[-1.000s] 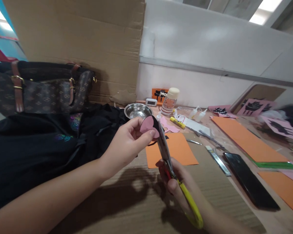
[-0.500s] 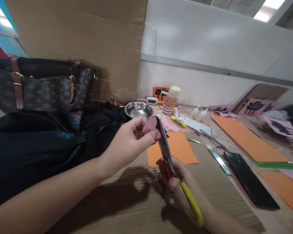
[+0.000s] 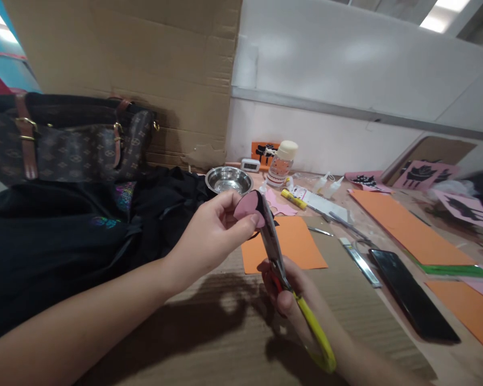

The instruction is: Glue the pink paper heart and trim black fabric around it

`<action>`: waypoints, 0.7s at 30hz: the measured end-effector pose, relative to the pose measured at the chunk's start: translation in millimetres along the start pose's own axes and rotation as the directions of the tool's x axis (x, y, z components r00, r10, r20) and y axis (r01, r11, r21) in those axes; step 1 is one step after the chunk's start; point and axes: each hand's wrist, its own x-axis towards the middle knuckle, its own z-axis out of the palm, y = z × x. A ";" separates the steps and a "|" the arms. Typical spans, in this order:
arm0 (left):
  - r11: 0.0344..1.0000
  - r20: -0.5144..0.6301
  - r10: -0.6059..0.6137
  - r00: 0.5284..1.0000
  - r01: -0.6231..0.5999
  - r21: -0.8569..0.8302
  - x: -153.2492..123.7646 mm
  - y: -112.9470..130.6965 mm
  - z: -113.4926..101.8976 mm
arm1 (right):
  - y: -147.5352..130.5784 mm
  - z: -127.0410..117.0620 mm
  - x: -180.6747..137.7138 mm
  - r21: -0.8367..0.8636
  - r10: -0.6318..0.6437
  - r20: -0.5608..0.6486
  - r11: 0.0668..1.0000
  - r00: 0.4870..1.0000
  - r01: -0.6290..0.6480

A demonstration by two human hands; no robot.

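Between the thumb and fingers of my left hand [image 3: 213,236] is a small piece of pink paper [image 3: 247,208] with a black edge. My right hand [image 3: 293,295] grips scissors [image 3: 272,244] with yellow and red handles, their blades pointing up and away from me. The blades lie along the right edge of the paper and look nearly closed; whether they cut into it I cannot tell. Both hands are above a brown cardboard sheet [image 3: 177,348]. Just behind the blades, an orange paper sheet [image 3: 300,246] rests on the cardboard.
A metal bowl [image 3: 229,181], a bottle [image 3: 282,163], a glue stick [image 3: 293,199] and small white bottles [image 3: 333,187] stand or lie behind my hands. To the right are a phone [image 3: 412,295], a cutter [image 3: 360,262] and orange sheets [image 3: 410,228]. Black cloth [image 3: 64,230] and a handbag [image 3: 76,142] are left.
Almost nothing differs. The view has shifted very slightly, while both hands, the pink paper and the scissors keep nearly the same positions.
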 end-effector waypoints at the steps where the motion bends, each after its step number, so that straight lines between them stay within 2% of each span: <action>1: 1.000 0.004 0.002 1.000 -0.002 -0.004 0.1 0.1 0.1 | -0.1 -0.1 0.1 0.008 0.006 0.005 1.000 1.000 -0.007; 12: 1.000 -0.011 -0.029 1.000 0.029 -0.007 -1.1 0.1 0.8 | -1.7 -0.9 1.9 -0.032 -0.023 0.012 0.999 1.000 0.023; 21: 0.998 -0.022 -0.020 1.000 0.021 0.064 -3.3 3.7 2.3 | 1.3 -2.6 0.6 -0.076 -0.051 -0.001 0.996 0.999 0.051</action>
